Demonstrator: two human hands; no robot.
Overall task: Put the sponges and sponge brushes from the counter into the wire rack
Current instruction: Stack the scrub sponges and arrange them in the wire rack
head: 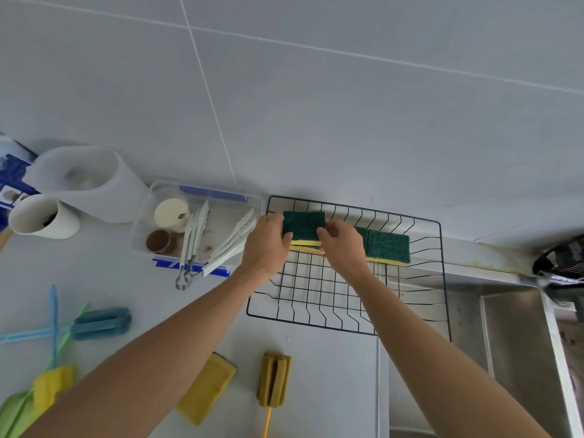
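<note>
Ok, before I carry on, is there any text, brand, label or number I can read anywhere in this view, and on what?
No readable text anywhere in this view.
Blue and white package at the far left edge: printed blue pattern, too blurred and cut off to read.
Clear container: plain blue clips, no lettering visible.
White cup, green-topped sponges and wire rack: no markings show.

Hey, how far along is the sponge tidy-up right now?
Done: one green-topped sponge lies in the wire rack. In hand: left hand and right hand both hold a second green sponge over the rack. Left on the counter: a yellow sponge, blue brush, mustard brush, yellow brush.
</note>
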